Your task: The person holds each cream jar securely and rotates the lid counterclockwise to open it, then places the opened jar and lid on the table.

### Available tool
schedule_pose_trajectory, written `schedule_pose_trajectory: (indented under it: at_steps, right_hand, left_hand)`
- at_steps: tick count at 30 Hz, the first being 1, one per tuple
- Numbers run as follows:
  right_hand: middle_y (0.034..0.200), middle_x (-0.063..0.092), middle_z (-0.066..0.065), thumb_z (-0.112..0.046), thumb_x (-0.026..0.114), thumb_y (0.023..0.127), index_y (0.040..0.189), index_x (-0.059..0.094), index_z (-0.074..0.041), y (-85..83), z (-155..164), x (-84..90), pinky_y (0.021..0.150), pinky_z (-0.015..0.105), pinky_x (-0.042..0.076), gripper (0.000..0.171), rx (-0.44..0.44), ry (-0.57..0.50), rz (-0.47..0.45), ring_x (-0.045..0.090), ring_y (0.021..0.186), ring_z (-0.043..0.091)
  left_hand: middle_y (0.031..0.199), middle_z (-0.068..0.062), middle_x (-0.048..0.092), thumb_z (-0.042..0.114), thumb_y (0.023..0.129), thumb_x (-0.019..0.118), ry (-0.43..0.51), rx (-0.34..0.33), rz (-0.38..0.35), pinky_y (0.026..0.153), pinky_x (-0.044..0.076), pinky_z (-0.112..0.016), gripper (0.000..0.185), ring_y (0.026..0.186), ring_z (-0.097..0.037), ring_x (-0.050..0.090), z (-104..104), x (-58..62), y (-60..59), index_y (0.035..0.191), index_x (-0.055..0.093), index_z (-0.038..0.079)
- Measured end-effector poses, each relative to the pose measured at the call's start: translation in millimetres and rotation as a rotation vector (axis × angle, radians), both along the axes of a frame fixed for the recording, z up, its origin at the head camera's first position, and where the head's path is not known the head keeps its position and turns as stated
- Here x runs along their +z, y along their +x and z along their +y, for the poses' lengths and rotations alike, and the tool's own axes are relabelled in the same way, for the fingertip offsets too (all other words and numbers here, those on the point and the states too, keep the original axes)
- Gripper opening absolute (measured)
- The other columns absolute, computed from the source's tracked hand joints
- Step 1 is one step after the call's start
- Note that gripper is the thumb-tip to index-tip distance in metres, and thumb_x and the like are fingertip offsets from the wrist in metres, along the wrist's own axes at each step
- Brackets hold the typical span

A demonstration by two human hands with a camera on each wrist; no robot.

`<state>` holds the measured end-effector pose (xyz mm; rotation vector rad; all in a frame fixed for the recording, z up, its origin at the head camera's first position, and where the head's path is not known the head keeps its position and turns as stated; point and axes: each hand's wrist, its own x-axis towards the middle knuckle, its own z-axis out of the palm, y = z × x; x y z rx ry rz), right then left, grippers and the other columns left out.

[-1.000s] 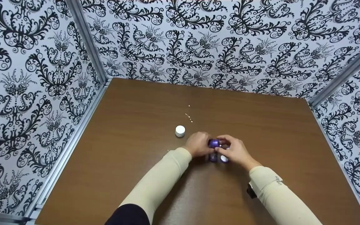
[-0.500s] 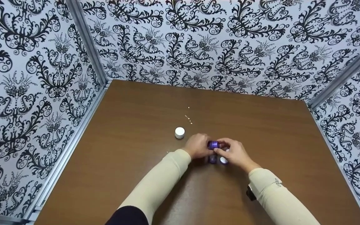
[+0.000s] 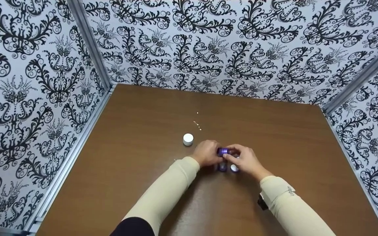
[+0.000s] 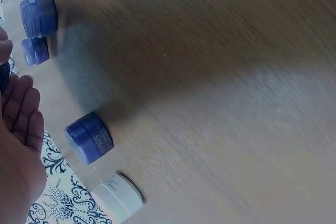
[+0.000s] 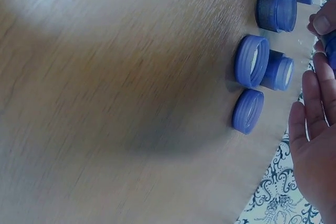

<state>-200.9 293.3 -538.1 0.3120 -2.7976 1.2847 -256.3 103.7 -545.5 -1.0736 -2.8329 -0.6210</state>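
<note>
Nothing much has moved since 1 s ago; both hands stay together mid-table. I see my left hand (image 3: 207, 153) and right hand (image 3: 245, 159) pinching one purple jar (image 3: 223, 151) between them, raised just above the brown table (image 3: 136, 164). Below it: purple caps (image 5: 248, 111) w/ white insides, open purple jar (image 5: 276, 9); contents can't tell. Farther left, white-lidded jar (image 3: 188, 139), closed.

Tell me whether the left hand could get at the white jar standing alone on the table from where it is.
Probably yes. The white jar stands apart on bare table, just beyond and left of the left hand, with nothing between them. But that hand, with the right hand, grips the purple jar, so it would have to let go first.
</note>
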Motion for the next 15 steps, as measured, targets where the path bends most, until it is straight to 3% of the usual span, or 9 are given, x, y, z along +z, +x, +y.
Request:
schedule_pose_trajectory:
  at_steps: [8,15]
  right_hand:
    - [0.099,0.072,0.005,-0.012,0.083,0.081,0.111,0.069,-0.006,-0.3,1.7,0.4,0.083,0.052,0.052,0.033,0.04,-0.051,0.041,0.069,0.091,0.027]
    - [0.101,0.072,0.007,-0.019,0.082,0.083,0.115,0.068,-0.004,0.9,0.3,-1.0,0.083,0.049,0.052,0.038,0.016,-0.039,0.002,0.068,0.092,0.025]
  left_hand:
    - [0.086,0.001,0.067,0.045,0.079,0.078,-0.013,-0.006,-0.014,0.07,0.052,-0.036,0.035,0.079,-0.019,0.064,1.1,2.0,0.2,0.098,0.073,0.015]
    - [0.087,0.001,0.068,0.047,0.08,0.078,-0.009,-0.01,0.0,0.071,0.053,-0.037,0.038,0.08,-0.019,0.065,-0.8,1.8,1.4,0.101,0.075,0.016]
